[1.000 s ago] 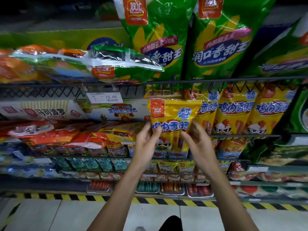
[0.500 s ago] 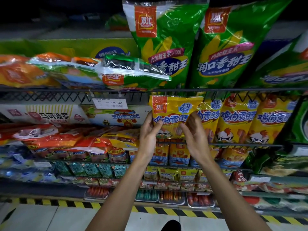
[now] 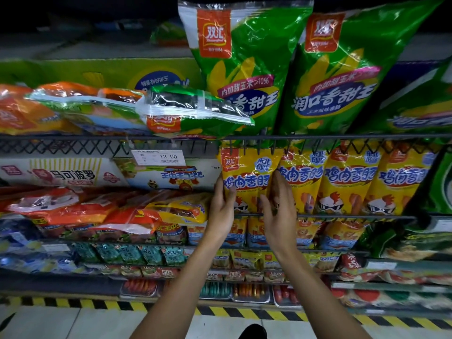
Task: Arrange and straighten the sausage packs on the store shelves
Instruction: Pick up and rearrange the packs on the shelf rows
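Two bare forearms reach up from the bottom of the view toward a wire store shelf. The left hand (image 3: 221, 206) grips the left edge of a glossy yellow plastic sausage pack (image 3: 247, 177) with blue lettering, thumb on its front. The right hand (image 3: 278, 204) holds the pack's right edge, fingers curled against it. The pack stands upright at the left end of a row of matching yellow packs (image 3: 349, 179), behind the dark wire shelf rail (image 3: 342, 217). Above hang large green foil sausage bags (image 3: 244, 64). The step in hand appears to be seating this pack in line; next, it likely needs squaring against its neighbour before release.
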